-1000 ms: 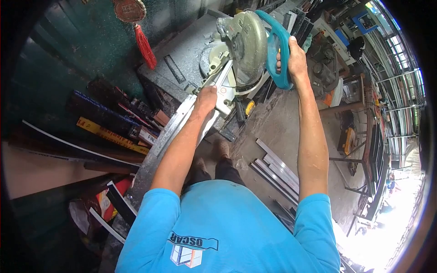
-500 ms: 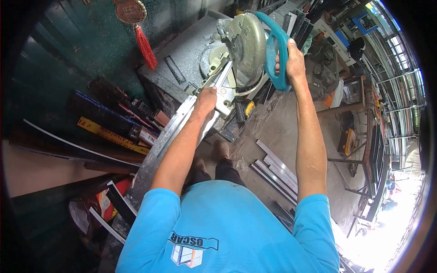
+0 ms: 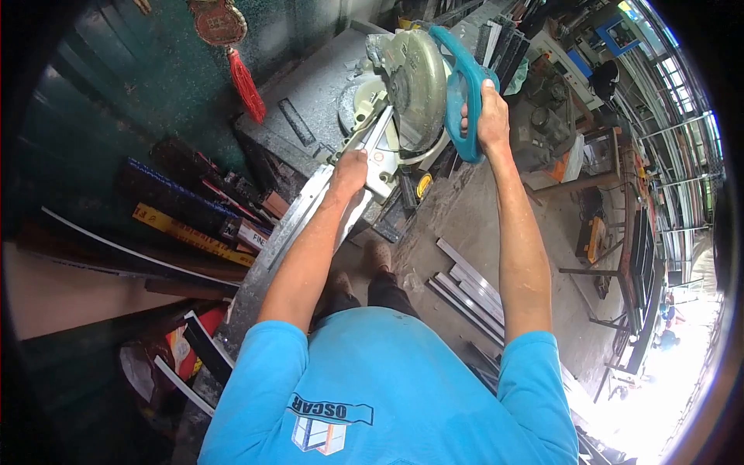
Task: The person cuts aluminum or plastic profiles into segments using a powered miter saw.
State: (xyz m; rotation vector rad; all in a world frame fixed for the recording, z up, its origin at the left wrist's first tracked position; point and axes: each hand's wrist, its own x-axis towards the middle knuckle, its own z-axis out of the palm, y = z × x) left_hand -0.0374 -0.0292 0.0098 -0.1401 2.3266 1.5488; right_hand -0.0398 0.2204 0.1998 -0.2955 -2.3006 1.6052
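A miter saw (image 3: 421,89) with a dusty, rounded guard stands on the grey bench (image 3: 310,93). My right hand (image 3: 493,122) is closed around its teal handle (image 3: 449,43), thumb along the top edge and fingers through the loop. At the saw's base, my left hand (image 3: 349,172) grips a light metal profile (image 3: 377,132), pressing it near the fence. The profile's far end reaches up to the guard, which hides the blade's edge. Small offcuts and pale dust lie on the bench behind the saw.
Several metal profiles (image 3: 469,291) lie on the floor to the right of my feet. A tape measure (image 3: 423,184) sits by the saw's base. Long boards and strips (image 3: 194,232) lean at the left. A metal-framed table (image 3: 620,256) stands at the right.
The saw head and its handle have come down slightly, with my right hand shifting a little left and down along with them. My left hand stays in place on the profile.
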